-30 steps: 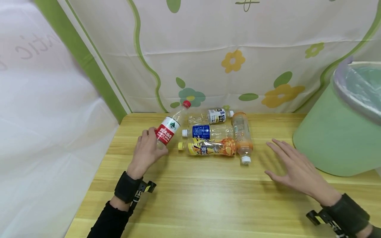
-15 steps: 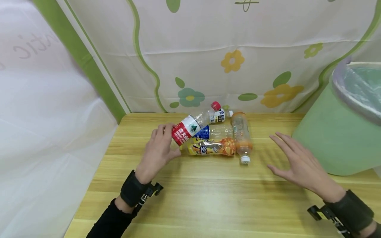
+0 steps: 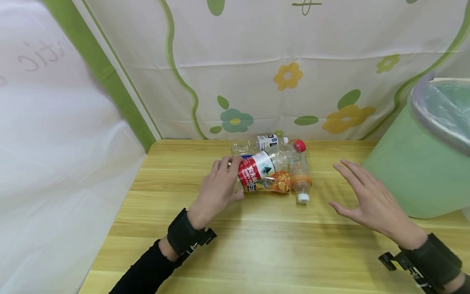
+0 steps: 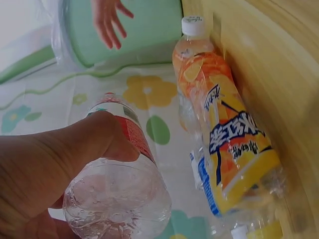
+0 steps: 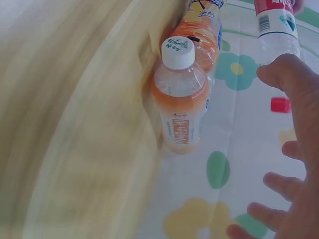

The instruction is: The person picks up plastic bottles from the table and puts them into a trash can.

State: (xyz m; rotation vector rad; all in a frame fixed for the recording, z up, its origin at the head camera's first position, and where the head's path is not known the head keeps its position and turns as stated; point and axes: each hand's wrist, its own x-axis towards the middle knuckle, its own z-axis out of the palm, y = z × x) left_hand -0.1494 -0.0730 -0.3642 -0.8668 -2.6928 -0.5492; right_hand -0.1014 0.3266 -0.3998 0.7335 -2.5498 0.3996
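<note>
Farther toward three o'clock than a second ago, the red-label bottle (image 3: 265, 164) hangs over the other bottles (image 3: 280, 182), cap (image 3: 300, 145) toward two. My left hand (image 3: 218, 190) grips its lower half, fingers curled, forearm (image 3: 148, 269) rising from seven o'clock; my right hand (image 3: 372, 206) spreads free, fingers toward ten.

L sleeve (image 3: 145, 267): plain blk, ends short of the wide blk L wristband (image 3: 182, 231), bare strip btwn. Sm. blk L unit (image 3: 210, 236) juts off band's inner side, silvery bits along stem. R wristband (image 3: 432, 258): also wide, blk; R unit (image 3: 386, 261) blk w/ yellow patch (image 3: 397, 265) + silvery bits. R sleeve (image 3: 464, 285) dk, mostly out of frame. Fingers (image 3: 348, 178) bare.
</note>
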